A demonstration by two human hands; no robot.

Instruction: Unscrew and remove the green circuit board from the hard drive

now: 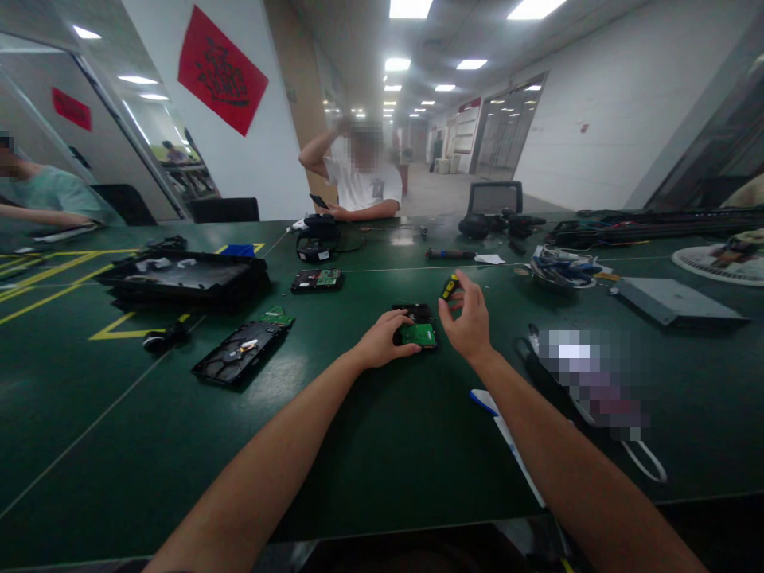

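Note:
A black hard drive (418,322) with a green circuit board facing up lies on the dark green table (370,446) in front of me. My left hand (382,341) curls over its left edge and grips it. My right hand (469,318) hovers just right of the drive, fingers closed round a small yellow and black screwdriver (450,286) that points down toward the drive.
An opened drive (242,350) and a black tray (185,277) lie to the left, another drive (316,279) further back. Cables (561,267), a grey box (677,301) and tools sit right. A person in white (361,187) sits opposite; another person (41,195) far left.

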